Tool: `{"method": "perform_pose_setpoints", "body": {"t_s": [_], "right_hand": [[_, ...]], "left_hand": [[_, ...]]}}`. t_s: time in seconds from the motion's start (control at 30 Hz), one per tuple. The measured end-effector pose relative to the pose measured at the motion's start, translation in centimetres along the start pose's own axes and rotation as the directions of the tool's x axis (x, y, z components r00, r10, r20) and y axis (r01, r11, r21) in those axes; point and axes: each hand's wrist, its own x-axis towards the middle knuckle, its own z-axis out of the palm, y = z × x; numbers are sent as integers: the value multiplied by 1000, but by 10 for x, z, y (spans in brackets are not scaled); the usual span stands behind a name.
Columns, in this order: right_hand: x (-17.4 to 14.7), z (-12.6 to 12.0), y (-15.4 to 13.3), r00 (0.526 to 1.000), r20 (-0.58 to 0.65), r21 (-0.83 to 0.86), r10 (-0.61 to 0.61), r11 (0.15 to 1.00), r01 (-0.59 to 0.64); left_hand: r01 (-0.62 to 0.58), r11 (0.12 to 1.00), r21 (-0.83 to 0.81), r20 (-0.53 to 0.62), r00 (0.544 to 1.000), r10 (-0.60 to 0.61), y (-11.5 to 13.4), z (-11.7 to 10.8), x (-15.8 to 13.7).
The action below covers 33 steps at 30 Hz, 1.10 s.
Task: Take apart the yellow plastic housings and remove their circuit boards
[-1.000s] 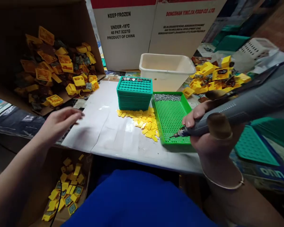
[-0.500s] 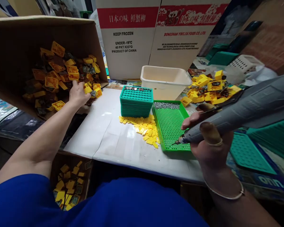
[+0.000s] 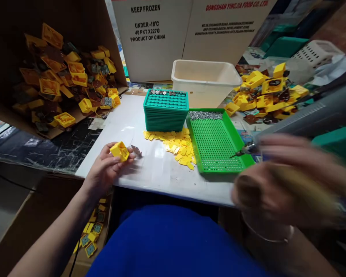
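Observation:
My left hand point(image 3: 105, 169) is closed around a small yellow plastic housing point(image 3: 120, 151), held open side up over the left part of the white work surface point(image 3: 150, 173). A brown piece point(image 3: 136, 150) hangs beside it, seemingly on thin wires. On the right, my right hand point(image 3: 276, 184) is smeared by motion, with coverings on some fingers. It grips a grey electric screwdriver point(image 3: 302, 113), whose bit points down-left over the front right of a green perforated tray point(image 3: 216, 142). Small metal screws point(image 3: 206, 115) lie heaped at the tray's far end.
A stack of teal trays point(image 3: 165, 115) carries round metal pieces on top. Yellow flat pieces point(image 3: 181, 150) lie before it. A cardboard box point(image 3: 115, 57) of yellow housings is at left, a lower box point(image 3: 20, 231) below. Behind stand a cream bin point(image 3: 202, 92) and another yellow pile point(image 3: 265, 92).
My left hand has come out of the cardboard box toward me, bringing a yellow housing. My right hand and the screwdriver have shifted right, and the view has tipped downward.

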Motion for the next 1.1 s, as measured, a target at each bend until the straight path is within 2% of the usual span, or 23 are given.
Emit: {"method": "perform_pose_setpoints", "body": {"t_s": [0.03, 0.07, 0.13, 0.23, 0.33, 0.43, 0.53, 0.63, 0.67, 0.7, 0.73, 0.77, 0.83, 0.9, 0.97, 1.03, 1.1], "right_hand": [[-8, 12, -3, 970, 178, -33, -164, 984, 173], [-16, 25, -4, 895, 336, -24, -294, 947, 320], [-28, 54, 0, 796, 551, -48, -252, 942, 332], [-31, 89, 12, 656, 748, -126, -100, 949, 289], [-18, 112, 16, 532, 846, -218, 23, 926, 308], [1, 138, 13, 450, 889, -282, 83, 874, 396], [13, 170, 13, 350, 937, -223, 24, 810, 542], [17, 195, 17, 201, 979, -107, -38, 741, 663], [18, 200, 17, 169, 985, -97, -26, 726, 680], [19, 202, 17, 160, 987, -110, -2, 721, 684], [20, 202, 15, 180, 983, -141, 24, 725, 674], [23, 200, 12, 230, 972, -191, 49, 738, 647], [28, 188, 5, 382, 921, -292, 84, 795, 531], [32, 167, -3, 538, 836, -336, 108, 876, 345], [31, 141, -7, 644, 751, -308, 147, 941, 144], [21, 112, -7, 675, 703, -276, 226, 960, -33], [4, 87, -4, 630, 699, -323, 339, 935, -145]], "left_hand": [[43, 997, -63, 14, 999, -42, -2, 4, -7], [76, 990, -121, 25, 997, -73, -5, 8, -12], [130, 969, -208, 31, 991, -126, -8, 12, -19], [160, 956, -244, -2, 986, -165, -10, 7, -26], [146, 974, -176, -46, 987, -156, -9, -9, -33], [146, 985, -96, -42, 988, -150, -6, -25, -39], [145, 988, -55, -22, 989, -146, -6, -33, -43], [146, 987, -69, -16, 989, -147, -5, -34, -44], [147, 986, -78, -13, 989, -148, -4, -34, -45], [150, 985, -87, -14, 988, -151, -3, -32, -45], [154, 984, -92, -22, 987, -156, -2, -31, -45], [157, 983, -95, -32, 986, -161, -1, -29, -44], [162, 983, -84, -52, 985, -167, -1, -24, -41], [163, 985, -50, -36, 986, -165, -3, -17, -35], [153, 988, 2, 8, 988, -153, -8, -9, -28], [124, 991, 57, 52, 991, -127, -16, -1, -23], [101, 988, 115, 110, 987, -114, -22, 5, -22]]}}
